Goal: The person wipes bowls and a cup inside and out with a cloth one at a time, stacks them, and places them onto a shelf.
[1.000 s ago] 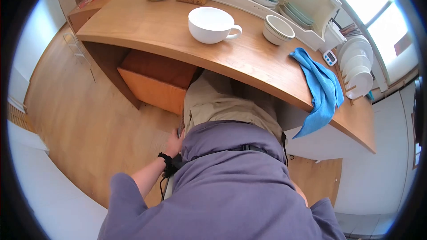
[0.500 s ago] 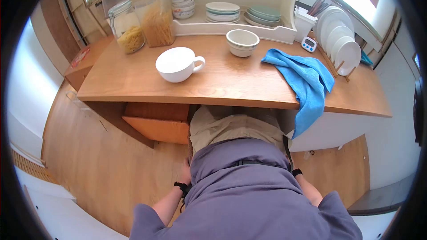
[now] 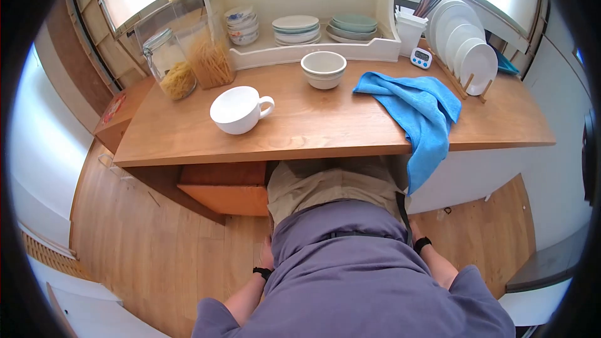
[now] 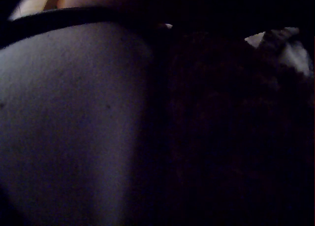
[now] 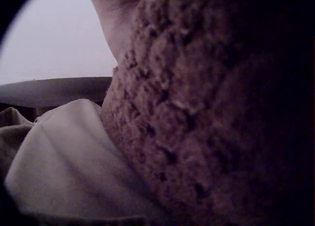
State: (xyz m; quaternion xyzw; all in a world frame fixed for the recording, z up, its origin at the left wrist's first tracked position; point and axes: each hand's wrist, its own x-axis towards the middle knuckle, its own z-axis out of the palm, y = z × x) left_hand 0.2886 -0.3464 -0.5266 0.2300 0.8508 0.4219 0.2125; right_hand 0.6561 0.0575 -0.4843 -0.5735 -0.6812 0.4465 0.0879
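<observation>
- Since the earlier frame the head view has swung, so the wood-brown worktop [image 3: 300, 133] sits lower and further left; the things on it keep their places relative to one another.
- The left hand [image 3: 267, 253] hangs beside the hip at lower centre; its fingers are hidden and the left wrist view is too dark, so I cannot tell whether it grips anything.
- The right hand [image 3: 416, 231] is at the opposite hip, fingers likewise hidden, grip unclear.
- The knobbly purplish-brown fabric [image 5: 162, 103] fills the middle and right of the right wrist view, next to that hand and the beige cloth trousers [image 3: 332, 184].
- The round white cup [image 3: 235, 112], handle to the right, stands left of centre; the two stacked cream bowls [image 3: 324, 76] stand behind it.
- I judge both hands to be steadying the body: best to press evenly, wrists relaxed.
- The crumpled blue cloth [image 3: 416, 103] overhangs the front edge at right, near the hip; rising slowly would avoid dragging it.
</observation>
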